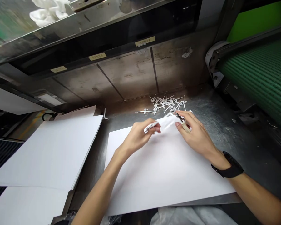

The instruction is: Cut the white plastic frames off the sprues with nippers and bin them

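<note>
Above a large white sheet (pixel 168 175), my left hand (pixel 137 136) is closed around small white plastic pieces (pixel 150 127). My right hand (pixel 198 132) grips a small hand tool with a pale handle (pixel 185 126) and a dark metallic end; its exact kind is unclear. Between the hands, near the sheet's far edge, a white piece (pixel 168 120) is smeared by motion, and I cannot tell what touches it. Just beyond lies a loose heap of thin white plastic parts (pixel 166 103) with pointed stems, on the dark metal table (pixel 215 125).
Stacked white sheets (pixel 51 150) stand at the left. A metal back wall (pixel 131 72) rises behind the heap, below a shelf (pixel 84 23) with white cloth-like bundles (pixel 48 14). At the right runs a green ribbed conveyor belt (pixel 262 72).
</note>
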`<action>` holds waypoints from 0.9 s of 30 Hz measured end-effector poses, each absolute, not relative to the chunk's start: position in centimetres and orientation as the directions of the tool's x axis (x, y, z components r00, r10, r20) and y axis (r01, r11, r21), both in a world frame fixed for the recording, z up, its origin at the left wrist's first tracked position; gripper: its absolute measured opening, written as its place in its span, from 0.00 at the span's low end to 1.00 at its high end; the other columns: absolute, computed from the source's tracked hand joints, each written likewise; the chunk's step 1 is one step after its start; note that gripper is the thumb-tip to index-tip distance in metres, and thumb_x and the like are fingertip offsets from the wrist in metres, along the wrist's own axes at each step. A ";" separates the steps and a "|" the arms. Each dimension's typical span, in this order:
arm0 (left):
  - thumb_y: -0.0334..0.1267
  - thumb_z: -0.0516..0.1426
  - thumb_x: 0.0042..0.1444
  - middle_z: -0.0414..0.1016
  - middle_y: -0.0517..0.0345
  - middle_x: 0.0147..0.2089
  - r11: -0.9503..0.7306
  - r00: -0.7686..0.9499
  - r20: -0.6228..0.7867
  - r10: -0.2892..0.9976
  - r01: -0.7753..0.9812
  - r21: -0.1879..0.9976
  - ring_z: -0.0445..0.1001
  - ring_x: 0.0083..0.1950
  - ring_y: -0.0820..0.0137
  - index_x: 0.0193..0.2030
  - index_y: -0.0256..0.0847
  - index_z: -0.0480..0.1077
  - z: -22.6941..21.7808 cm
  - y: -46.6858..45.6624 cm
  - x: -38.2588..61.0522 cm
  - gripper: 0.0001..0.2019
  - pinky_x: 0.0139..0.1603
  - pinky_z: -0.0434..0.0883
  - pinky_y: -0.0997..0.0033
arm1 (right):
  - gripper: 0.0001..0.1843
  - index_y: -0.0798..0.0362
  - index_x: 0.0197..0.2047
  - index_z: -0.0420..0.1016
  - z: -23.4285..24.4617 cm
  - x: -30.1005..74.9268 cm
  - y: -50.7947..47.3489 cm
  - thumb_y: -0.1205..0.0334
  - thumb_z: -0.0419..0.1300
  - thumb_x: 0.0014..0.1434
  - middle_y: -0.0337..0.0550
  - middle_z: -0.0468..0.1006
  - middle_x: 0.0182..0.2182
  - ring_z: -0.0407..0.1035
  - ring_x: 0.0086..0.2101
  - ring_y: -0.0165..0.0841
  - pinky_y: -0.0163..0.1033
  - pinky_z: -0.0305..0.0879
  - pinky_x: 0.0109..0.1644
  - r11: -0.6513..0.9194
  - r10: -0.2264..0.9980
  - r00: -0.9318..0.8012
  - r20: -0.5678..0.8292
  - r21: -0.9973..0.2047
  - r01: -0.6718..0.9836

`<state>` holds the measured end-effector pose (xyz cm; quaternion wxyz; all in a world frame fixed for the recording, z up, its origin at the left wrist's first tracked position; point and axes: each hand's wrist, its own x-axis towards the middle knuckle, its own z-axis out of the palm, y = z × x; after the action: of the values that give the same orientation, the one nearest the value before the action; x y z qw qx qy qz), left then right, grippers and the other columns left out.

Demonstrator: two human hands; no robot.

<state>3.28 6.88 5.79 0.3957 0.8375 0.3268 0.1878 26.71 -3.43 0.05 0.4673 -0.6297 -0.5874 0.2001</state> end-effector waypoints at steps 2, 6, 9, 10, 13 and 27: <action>0.40 0.60 0.73 0.87 0.56 0.44 -0.454 0.767 -0.003 0.642 0.382 0.805 0.86 0.45 0.65 0.46 0.44 0.79 7.0 5.1 1.6 0.07 0.50 0.74 0.70 | 0.23 0.48 0.71 0.71 0.2 26.6 -3.7 0.51 0.56 0.79 0.46 0.70 0.70 0.67 0.65 0.44 0.44 0.66 0.64 0.121 0.966 0.134 0.221 -0.845 0.521; 0.40 0.60 0.73 0.86 0.55 0.44 -0.341 0.681 -0.041 0.731 0.417 0.842 0.85 0.45 0.65 0.46 0.44 0.79 5.7 2.7 -0.6 0.06 0.49 0.75 0.69 | 0.18 0.47 0.57 0.82 0.1 25.7 -4.7 0.44 0.61 0.78 0.40 0.84 0.48 0.79 0.42 0.41 0.40 0.71 0.44 0.018 0.978 -0.189 -0.084 -0.875 0.484; 0.43 0.59 0.73 0.85 0.54 0.43 -0.254 0.533 -0.024 0.846 0.443 0.860 0.83 0.43 0.64 0.46 0.43 0.77 2.6 1.3 -1.3 0.08 0.49 0.76 0.67 | 0.15 0.48 0.50 0.83 -0.1 24.8 -5.3 0.46 0.64 0.75 0.37 0.84 0.40 0.76 0.34 0.38 0.36 0.64 0.35 -0.063 0.929 -0.286 -0.237 -0.859 0.509; 0.45 0.59 0.73 0.85 0.54 0.42 -0.225 0.482 -0.018 0.876 0.440 0.870 0.83 0.42 0.64 0.46 0.43 0.77 1.5 0.9 -1.4 0.09 0.48 0.76 0.66 | 0.14 0.48 0.50 0.83 -0.1 24.6 -5.4 0.48 0.64 0.75 0.37 0.83 0.39 0.76 0.35 0.38 0.36 0.63 0.35 -0.083 0.920 -0.289 -0.265 -0.851 0.519; 0.51 0.59 0.73 0.83 0.50 0.48 -0.162 0.351 0.012 0.936 0.400 0.902 0.81 0.42 0.65 0.50 0.42 0.77 -1.3 -0.2 -1.5 0.14 0.47 0.77 0.65 | 0.12 0.48 0.48 0.81 -0.3 24.3 -5.4 0.51 0.60 0.75 0.36 0.81 0.36 0.74 0.34 0.37 0.36 0.61 0.35 -0.118 0.907 -0.276 -0.318 -0.821 0.559; 0.56 0.50 0.78 0.76 0.54 0.42 -0.045 0.269 -0.040 0.962 0.304 0.952 0.77 0.43 0.66 0.55 0.41 0.71 -3.4 0.2 3.2 0.20 0.49 0.74 0.66 | 0.17 0.48 0.51 0.73 -1.4 26.1 -5.4 0.44 0.64 0.73 0.44 0.82 0.46 0.76 0.43 0.46 0.43 0.60 0.39 -0.129 0.947 -0.066 -0.316 -0.559 0.819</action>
<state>3.19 0.20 -3.36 0.4792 0.6361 0.4977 0.3435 26.05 -5.44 -1.42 0.0974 -0.6762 -0.6527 0.3273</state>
